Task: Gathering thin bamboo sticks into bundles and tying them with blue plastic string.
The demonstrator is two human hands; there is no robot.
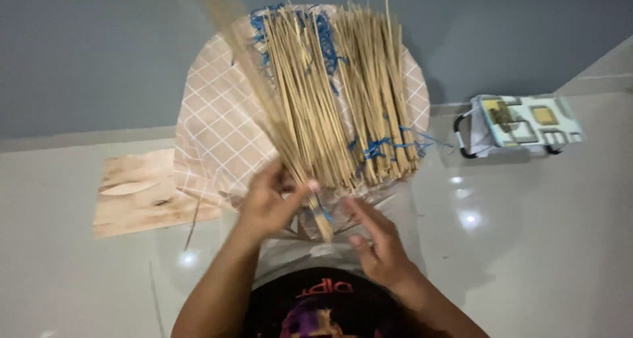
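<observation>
your left hand [270, 203] is closed around a thin bunch of bamboo sticks [264, 101] near their lower ends, the bunch slanting up and left and blurred at the top. your right hand [376, 242] hovers just beside it, fingers spread and holding nothing. the main pile of sticks [343, 94], with strands of blue plastic twine [326, 38] tangled through it, lies on a round table [211, 134] under a checked cloth. to handle the bunch well, pinch low and firm so no stick slides out, keep the ends level, and steady the pile with your free hand. a wooden board [148, 196] lies on the floor to the left, a small patterned bag [521, 124] to the right.
</observation>
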